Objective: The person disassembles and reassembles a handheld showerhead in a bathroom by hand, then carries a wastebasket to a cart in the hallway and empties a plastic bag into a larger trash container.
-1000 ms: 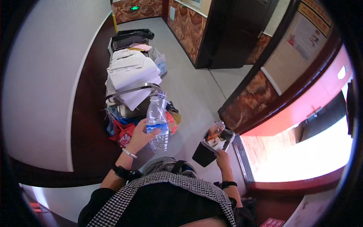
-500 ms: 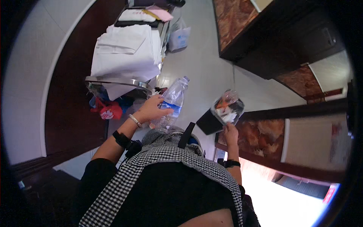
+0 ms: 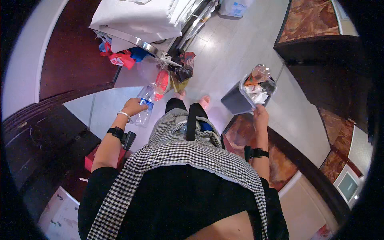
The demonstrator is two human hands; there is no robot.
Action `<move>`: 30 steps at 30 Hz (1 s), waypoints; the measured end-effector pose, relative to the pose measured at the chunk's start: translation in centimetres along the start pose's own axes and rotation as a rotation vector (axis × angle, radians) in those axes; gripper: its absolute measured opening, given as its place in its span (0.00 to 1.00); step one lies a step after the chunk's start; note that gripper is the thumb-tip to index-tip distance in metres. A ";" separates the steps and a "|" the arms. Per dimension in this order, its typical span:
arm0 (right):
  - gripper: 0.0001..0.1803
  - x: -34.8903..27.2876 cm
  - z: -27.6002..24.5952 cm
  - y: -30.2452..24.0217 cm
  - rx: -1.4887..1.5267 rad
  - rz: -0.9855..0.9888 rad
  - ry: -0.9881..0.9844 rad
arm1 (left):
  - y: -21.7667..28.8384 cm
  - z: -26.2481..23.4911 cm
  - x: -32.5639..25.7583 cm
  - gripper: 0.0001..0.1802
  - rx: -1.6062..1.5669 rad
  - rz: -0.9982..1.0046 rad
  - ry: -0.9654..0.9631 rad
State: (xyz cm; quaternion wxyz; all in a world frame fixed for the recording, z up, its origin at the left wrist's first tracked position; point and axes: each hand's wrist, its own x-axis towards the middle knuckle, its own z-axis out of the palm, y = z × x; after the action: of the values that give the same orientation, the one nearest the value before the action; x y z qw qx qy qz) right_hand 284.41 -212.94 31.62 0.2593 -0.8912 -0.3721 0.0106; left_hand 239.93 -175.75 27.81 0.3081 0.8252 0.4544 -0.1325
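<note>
In my left hand (image 3: 133, 107) is a clear plastic bottle (image 3: 146, 105) with a blue label, tilted, fingers wrapped round its middle. It looks empty. Out to the right, my right hand (image 3: 261, 115) pinches the rim of a dark grey trash bin (image 3: 237, 97), which leans over. White crumpled tissues (image 3: 257, 93), an orange scrap and clear plastic show inside its clear liner. Both forearms wear black straps, and a checked apron (image 3: 180, 152) covers my front.
Ahead on the left stands a metal-railed cart (image 3: 147, 45) stacked with white cloths (image 3: 136, 18). Red and blue bags (image 3: 122, 60) hang under it; a dark bag (image 3: 185, 68) is beside it. A white plastic bag (image 3: 235, 8) sits farther off. Dark cabinets (image 3: 320, 60) line the right.
My view has swung round, so the cart now appears higher up. The bottle has moved left, away from the bin. My right hand still holds the bin's rim.
</note>
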 end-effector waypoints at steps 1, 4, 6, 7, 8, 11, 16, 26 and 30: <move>0.07 0.5 0.1 0.4 -0.025 0.007 0.016 | 0.8 0.2 1.9 0.26 -0.015 0.027 0.034; 0.06 0.6 0.1 1.6 -0.080 -0.003 0.042 | 6.0 0.3 2.1 0.28 -0.112 0.129 -0.017; 0.07 1.7 1.0 3.3 -0.094 -0.080 0.040 | 9.0 -0.2 3.4 0.28 -0.198 0.213 0.030; 0.07 1.8 1.4 3.4 -0.079 -0.064 0.031 | 9.8 0.4 3.7 0.27 -0.290 0.234 0.032; 0.07 1.8 1.5 2.8 -0.065 -0.042 0.027 | 10.8 0.2 4.2 0.27 -0.378 0.261 0.029; 0.09 3.6 -0.8 2.2 -0.069 0.007 0.003 | 16.3 -3.5 7.4 0.26 -0.545 0.327 -0.032; 0.10 6.7 -6.1 5.2 -0.051 0.023 0.030 | 29.5 -6.7 9.2 0.25 -0.649 0.352 0.001; 0.09 17.8 -10.3 9.3 -0.039 -0.007 -0.014 | 41.1 -12.4 22.2 0.27 -0.410 0.296 0.301; 0.08 22.0 -11.9 11.2 -0.060 0.016 -0.056 | 43.2 -16.5 27.6 0.28 -0.291 0.188 0.250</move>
State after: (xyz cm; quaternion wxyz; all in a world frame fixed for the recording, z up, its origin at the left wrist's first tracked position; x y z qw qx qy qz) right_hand 310.15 -210.22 40.44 0.2218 -0.9008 -0.3724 0.0266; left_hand 290.14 -164.08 43.57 0.3765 0.8207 0.4244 0.0672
